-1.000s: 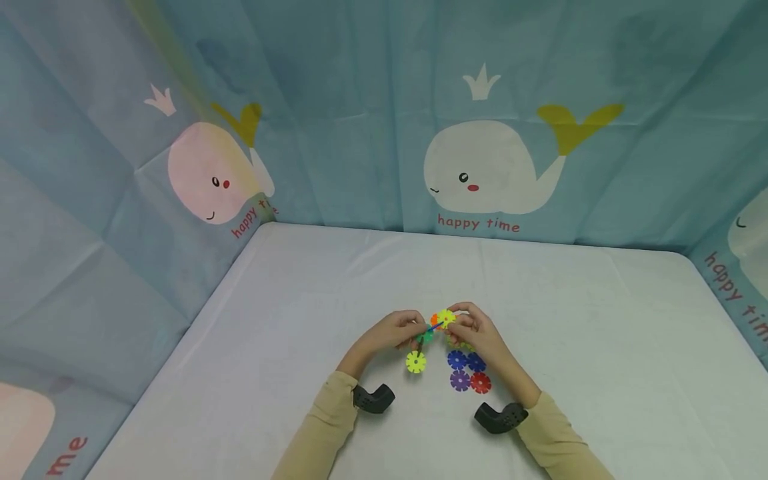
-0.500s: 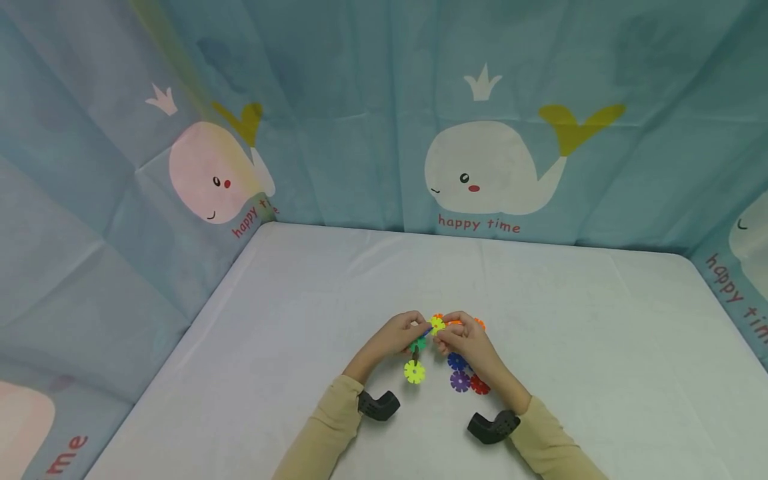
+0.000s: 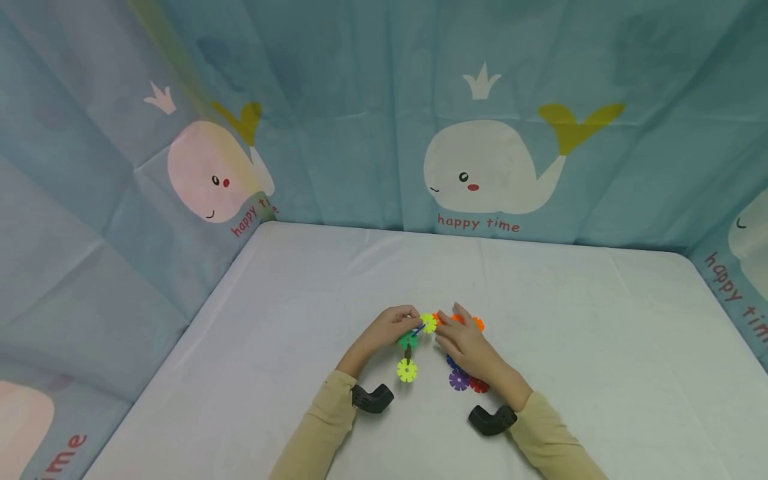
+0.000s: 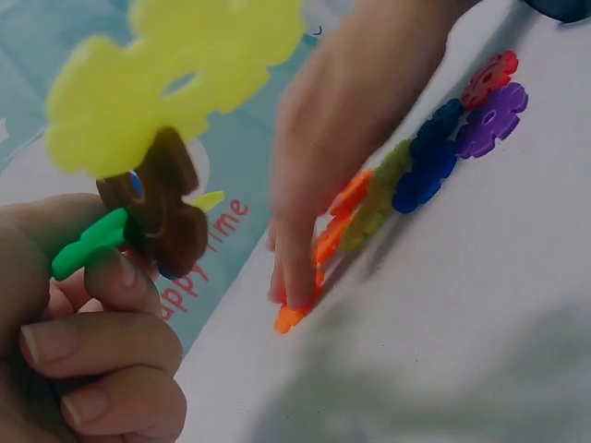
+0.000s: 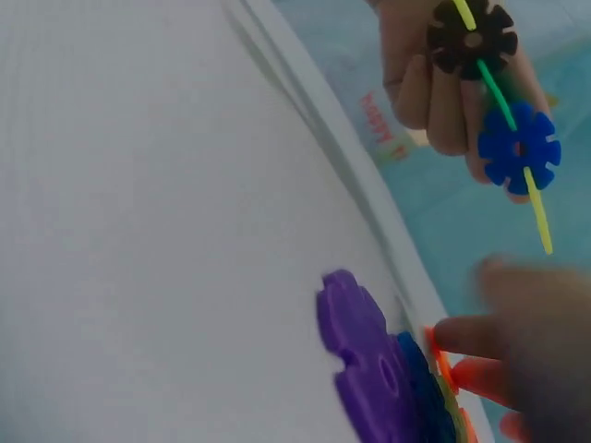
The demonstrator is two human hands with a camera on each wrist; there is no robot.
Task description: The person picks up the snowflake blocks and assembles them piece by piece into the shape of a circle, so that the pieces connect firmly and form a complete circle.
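My left hand pinches a linked chain of notched plastic discs, held above the table. The chain runs from a lower yellow disc through a brown disc, a green disc and a blue disc to an upper yellow disc. My right hand reaches over loose orange discs with its fingers extended. In the left wrist view its fingertips appear to touch the nearest orange disc. Part of the loose group is hidden under this hand in the head view.
Beside the orange discs lie yellow-green discs, blue discs, a purple disc and a red disc. The white table meets a blue whale-print curtain at the back and sides.
My right hand has let go of the chain's upper yellow disc and spread its fingers over the orange discs. My left hand has carried the chain slightly left.
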